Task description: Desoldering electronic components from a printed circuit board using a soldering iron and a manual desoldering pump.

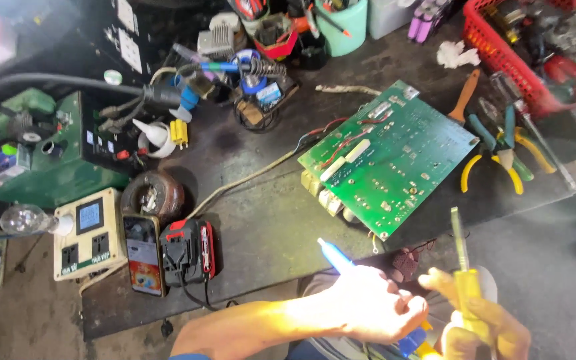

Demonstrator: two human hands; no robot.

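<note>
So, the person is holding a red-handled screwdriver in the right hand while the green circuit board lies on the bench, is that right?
Not quite: the head view shows the screwdriver in the right hand has a yellow handle, not red. The green circuit board does lie on the bench.

The left hand [368, 303] is closed around a slim blue-and-white pen-shaped tool [336, 257], its tip pointing up and to the left; the right hand [485, 327] is wrapped around a yellow-handled screwdriver [463, 267] whose shaft stands nearly upright; both hands hover at the near edge of the dark, stained counter [261, 220]; just beyond them lies a green rectangular circuit board [391, 157], tilted, with red and white wires at its left edge; right of it rest yellow-handled pliers [498, 167]; a red plastic basket of tools [521, 47] sits far right; at the near left, a red-and-black battery pack [188, 252] lies beside a smartphone [144, 255].
</note>
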